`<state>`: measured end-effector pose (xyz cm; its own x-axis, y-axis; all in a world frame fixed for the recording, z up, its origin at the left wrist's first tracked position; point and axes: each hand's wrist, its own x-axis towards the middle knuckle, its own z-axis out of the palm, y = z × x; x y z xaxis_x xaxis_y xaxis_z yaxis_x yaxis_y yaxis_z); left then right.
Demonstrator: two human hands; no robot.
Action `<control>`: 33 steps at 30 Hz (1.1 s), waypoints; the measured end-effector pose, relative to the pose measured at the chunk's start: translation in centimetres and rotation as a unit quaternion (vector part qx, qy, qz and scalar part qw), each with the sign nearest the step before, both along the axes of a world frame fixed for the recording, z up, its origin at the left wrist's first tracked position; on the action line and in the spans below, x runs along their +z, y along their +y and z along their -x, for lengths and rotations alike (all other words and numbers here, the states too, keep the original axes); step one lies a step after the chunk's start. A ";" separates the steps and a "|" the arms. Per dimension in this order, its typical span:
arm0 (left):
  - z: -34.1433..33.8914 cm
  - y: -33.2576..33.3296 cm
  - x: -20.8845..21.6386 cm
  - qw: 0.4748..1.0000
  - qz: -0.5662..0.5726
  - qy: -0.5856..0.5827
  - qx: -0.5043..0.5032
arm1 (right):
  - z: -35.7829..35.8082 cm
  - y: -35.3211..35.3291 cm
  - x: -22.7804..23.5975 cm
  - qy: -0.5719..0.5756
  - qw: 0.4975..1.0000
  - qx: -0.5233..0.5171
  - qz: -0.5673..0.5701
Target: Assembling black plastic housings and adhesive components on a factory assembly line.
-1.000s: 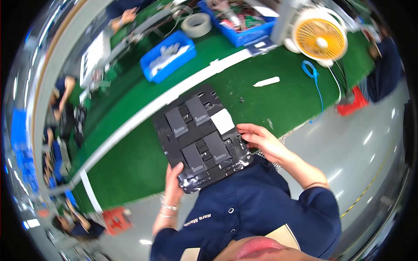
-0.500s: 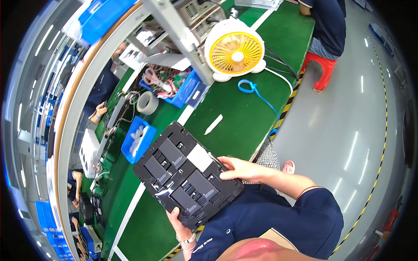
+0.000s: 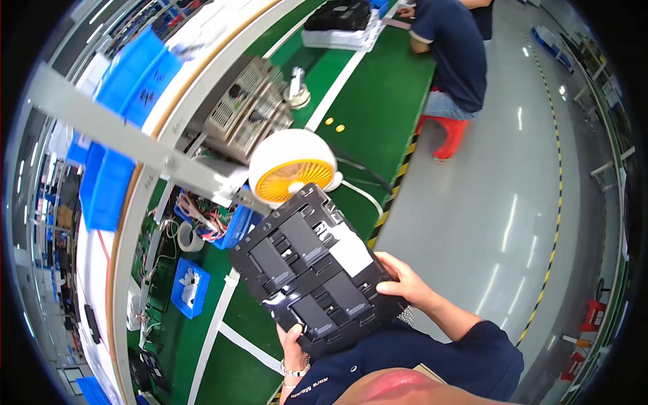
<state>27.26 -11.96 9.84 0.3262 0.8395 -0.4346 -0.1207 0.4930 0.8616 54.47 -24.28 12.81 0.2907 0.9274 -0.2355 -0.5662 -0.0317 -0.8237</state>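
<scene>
A flat black plastic panel, squarish with notched edges, raised rectangular blocks and a white label, is held tilted in front of my body above the bench. My left hand grips its near lower-left edge, the thumb on the top face and the other fingers mostly hidden beneath. On the right edge, my right hand is closed around the panel, its thumb resting on top near the label. Beyond the panel's far corner stands a white and yellow fan, partly covered by it.
The green bench has a striped right edge. A small blue bin with white pieces, a tape roll and a blue bin of wires lie left. Metal boxes stand behind. A person sits on a red stool.
My view has swung toward the bench's far end, so the fan and bins sit lower and further left. Both hands keep hold of the panel, which now overlaps the fan's lower edge.
</scene>
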 end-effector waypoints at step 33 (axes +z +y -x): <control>-46.6 4.4 11.3 0.978 -0.014 -0.185 -0.094 | -33.6 8.2 7.1 0.145 0.907 -0.395 -0.017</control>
